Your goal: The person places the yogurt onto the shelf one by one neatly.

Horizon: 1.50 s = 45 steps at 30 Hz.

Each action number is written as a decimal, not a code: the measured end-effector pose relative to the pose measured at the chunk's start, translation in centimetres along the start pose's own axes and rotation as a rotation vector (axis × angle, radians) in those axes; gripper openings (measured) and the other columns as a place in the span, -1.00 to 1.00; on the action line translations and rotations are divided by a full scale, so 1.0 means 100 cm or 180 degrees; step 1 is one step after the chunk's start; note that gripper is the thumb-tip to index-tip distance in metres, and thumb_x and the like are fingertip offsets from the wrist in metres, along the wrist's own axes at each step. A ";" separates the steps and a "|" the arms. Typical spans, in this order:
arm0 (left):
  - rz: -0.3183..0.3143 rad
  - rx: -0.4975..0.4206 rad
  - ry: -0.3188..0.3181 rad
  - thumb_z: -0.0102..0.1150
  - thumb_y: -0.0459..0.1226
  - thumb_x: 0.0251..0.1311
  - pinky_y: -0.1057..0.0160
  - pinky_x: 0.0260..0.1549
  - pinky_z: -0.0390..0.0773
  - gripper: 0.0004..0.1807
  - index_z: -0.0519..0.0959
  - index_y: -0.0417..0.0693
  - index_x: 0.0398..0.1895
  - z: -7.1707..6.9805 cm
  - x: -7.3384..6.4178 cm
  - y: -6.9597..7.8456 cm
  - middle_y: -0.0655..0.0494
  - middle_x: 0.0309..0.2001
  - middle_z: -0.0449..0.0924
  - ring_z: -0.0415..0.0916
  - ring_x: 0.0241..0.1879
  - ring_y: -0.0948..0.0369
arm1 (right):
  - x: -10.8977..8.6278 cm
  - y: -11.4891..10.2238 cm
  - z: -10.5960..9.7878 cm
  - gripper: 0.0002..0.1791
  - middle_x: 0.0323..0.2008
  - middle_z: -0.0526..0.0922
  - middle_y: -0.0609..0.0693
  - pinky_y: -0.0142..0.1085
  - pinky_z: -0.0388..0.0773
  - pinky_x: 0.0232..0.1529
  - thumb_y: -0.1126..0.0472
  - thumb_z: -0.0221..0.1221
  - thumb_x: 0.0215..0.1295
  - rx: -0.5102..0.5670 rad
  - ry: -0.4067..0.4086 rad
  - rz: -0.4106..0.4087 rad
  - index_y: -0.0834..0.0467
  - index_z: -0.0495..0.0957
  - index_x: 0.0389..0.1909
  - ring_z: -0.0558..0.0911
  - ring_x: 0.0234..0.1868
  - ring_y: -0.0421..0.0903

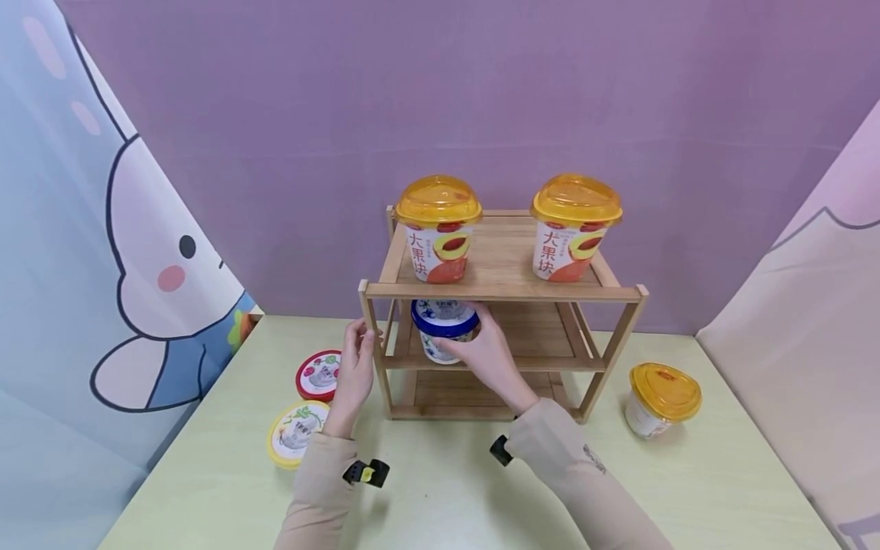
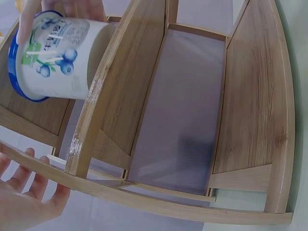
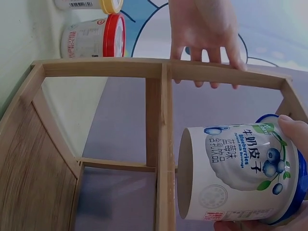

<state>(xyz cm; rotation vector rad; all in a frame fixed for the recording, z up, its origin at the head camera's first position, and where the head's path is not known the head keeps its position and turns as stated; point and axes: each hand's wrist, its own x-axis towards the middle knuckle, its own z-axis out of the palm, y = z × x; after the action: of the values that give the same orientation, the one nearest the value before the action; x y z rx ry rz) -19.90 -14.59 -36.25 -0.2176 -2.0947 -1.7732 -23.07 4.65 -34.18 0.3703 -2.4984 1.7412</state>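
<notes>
My right hand (image 1: 484, 347) grips a white cup with a dark blue lid (image 1: 445, 325) by its sides, at the front of the rack's middle shelf. Blueberries are printed on the cup (image 3: 240, 173). Its base is close above the shelf's front rail; whether they touch I cannot tell. My left hand (image 1: 357, 367) holds the left front post of the wooden rack (image 1: 481, 290), its fingertips (image 3: 198, 83) passing behind the post. Two cups with orange domed lids, a left one (image 1: 440, 248) and a right one (image 1: 571, 248), stand on the top shelf.
Left of the rack, a red-lidded cup (image 1: 319, 374) and a yellow-lidded cup (image 1: 298, 434) stand on the pale green table (image 1: 426, 504). Another orange-lidded cup (image 1: 661, 397) stands to the right. A purple cloth (image 1: 275, 153) hangs behind the rack.
</notes>
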 end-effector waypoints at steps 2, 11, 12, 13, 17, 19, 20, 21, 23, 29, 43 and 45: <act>0.0020 -0.0011 0.0004 -0.35 -0.40 0.33 -0.06 0.00 0.23 -0.69 0.14 -0.45 0.07 0.000 0.001 -0.003 -0.39 -0.13 0.27 0.25 -0.04 -0.21 | 0.004 0.001 0.002 -0.15 0.19 0.23 0.00 -0.09 0.19 0.16 0.04 0.31 -0.05 -0.0008 0.0007 0.0007 0.00 0.09 0.26 0.26 0.18 -0.03; 0.0088 -0.0003 -0.0003 -0.32 -0.33 0.34 -0.02 -0.01 0.26 -0.66 0.15 -0.33 0.12 -0.003 0.008 -0.031 -0.30 -0.10 0.31 0.29 -0.04 -0.11 | 0.016 0.005 0.007 -0.11 0.21 0.21 0.02 -0.10 0.18 0.16 0.07 0.30 -0.03 0.0009 0.0029 -0.0052 -0.01 0.02 0.30 0.26 0.19 -0.02; 0.0089 0.0005 0.0001 -0.32 -0.32 0.35 -0.01 -0.01 0.27 -0.66 0.15 -0.33 0.12 -0.003 0.008 -0.032 -0.29 -0.10 0.31 0.30 -0.04 -0.11 | 0.017 0.006 0.008 -0.10 0.21 0.21 0.02 -0.10 0.18 0.17 0.07 0.30 -0.03 0.0022 0.0029 -0.0064 -0.01 0.01 0.30 0.25 0.19 -0.02; 0.0086 0.0006 0.0001 -0.33 -0.32 0.35 -0.01 -0.01 0.27 -0.66 0.14 -0.33 0.12 -0.003 0.008 -0.032 -0.29 -0.10 0.31 0.29 -0.03 -0.10 | 0.018 0.006 0.009 -0.10 0.21 0.20 0.02 -0.10 0.18 0.17 0.07 0.30 -0.03 0.0024 0.0034 -0.0073 -0.01 0.01 0.30 0.25 0.19 -0.02; 0.0085 -0.0044 -0.0003 -0.33 -0.37 0.34 -0.02 -0.01 0.26 -0.67 0.14 -0.36 0.10 -0.002 0.006 -0.023 -0.32 -0.11 0.30 0.29 -0.04 -0.12 | 0.021 0.008 0.012 -0.10 0.21 0.19 0.04 -0.11 0.17 0.17 0.10 0.31 -0.04 0.0045 0.0065 -0.0102 0.00 0.01 0.31 0.24 0.19 -0.02; 0.0084 -0.0054 0.0002 -0.34 -0.40 0.33 -0.02 -0.02 0.25 -0.69 0.14 -0.40 0.09 -0.001 0.004 -0.015 -0.35 -0.13 0.29 0.28 -0.05 -0.14 | 0.023 0.009 0.014 -0.08 0.22 0.16 0.06 -0.11 0.17 0.17 0.12 0.32 -0.05 0.0054 0.0079 -0.0135 0.00 0.00 0.31 0.23 0.20 -0.01; 0.0087 -0.0059 0.0008 -0.35 -0.41 0.33 -0.03 -0.03 0.25 -0.69 0.14 -0.42 0.08 -0.001 0.004 -0.011 -0.37 -0.13 0.29 0.28 -0.06 -0.15 | 0.023 0.010 0.015 -0.07 0.22 0.16 0.07 -0.11 0.17 0.17 0.13 0.32 -0.05 0.0057 0.0093 -0.0148 0.01 -0.01 0.32 0.23 0.20 0.00; 0.0083 -0.0045 0.0017 -0.35 -0.42 0.33 -0.02 -0.03 0.25 -0.69 0.14 -0.43 0.07 0.000 0.003 -0.008 -0.38 -0.14 0.29 0.28 -0.06 -0.15 | 0.023 0.010 0.016 -0.06 0.22 0.15 0.08 -0.11 0.17 0.17 0.13 0.33 -0.06 0.0056 0.0106 -0.0158 0.01 -0.02 0.32 0.22 0.20 0.00; 0.0073 -0.0029 0.0028 -0.35 -0.42 0.33 0.00 -0.03 0.25 -0.70 0.15 -0.45 0.06 0.000 0.002 -0.003 -0.39 -0.15 0.29 0.27 -0.07 -0.15 | 0.024 0.011 0.018 -0.04 0.23 0.15 0.10 -0.10 0.17 0.17 0.14 0.33 -0.07 0.0055 0.0141 -0.0183 0.02 -0.02 0.32 0.23 0.20 0.02; 0.0055 0.0005 0.0016 -0.36 -0.41 0.33 0.01 -0.03 0.24 -0.69 0.14 -0.46 0.07 0.000 0.000 0.000 -0.41 -0.13 0.27 0.26 -0.05 -0.20 | 0.022 0.013 0.022 -0.06 0.20 0.16 0.14 -0.08 0.20 0.14 0.07 0.32 -0.06 0.0047 0.0241 -0.0285 0.03 0.00 0.31 0.25 0.18 0.05; 0.0072 -0.0001 0.0031 -0.35 -0.43 0.33 -0.04 -0.03 0.25 -0.70 0.14 -0.45 0.06 0.000 0.001 -0.004 -0.41 -0.14 0.28 0.27 -0.06 -0.21 | 0.022 0.015 0.026 -0.06 0.24 0.07 0.16 -0.08 0.17 0.16 0.12 0.32 -0.05 -0.0080 0.0271 -0.0221 0.02 -0.02 0.32 0.20 0.21 0.06; 0.0047 -0.0012 0.0019 -0.36 -0.42 0.33 -0.06 -0.01 0.24 -0.70 0.14 -0.45 0.06 0.001 0.002 -0.004 -0.41 -0.13 0.27 0.26 -0.05 -0.22 | 0.022 0.015 0.026 -0.06 0.24 0.07 0.17 -0.07 0.17 0.16 0.11 0.31 -0.05 -0.0102 0.0254 -0.0205 0.02 -0.03 0.32 0.20 0.21 0.07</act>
<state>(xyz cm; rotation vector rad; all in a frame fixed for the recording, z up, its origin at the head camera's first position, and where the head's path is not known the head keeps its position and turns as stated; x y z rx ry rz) -20.19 -14.62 -36.55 -0.2279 -2.0805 -1.7673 -25.34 2.39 -36.03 0.3674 -2.4282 1.6567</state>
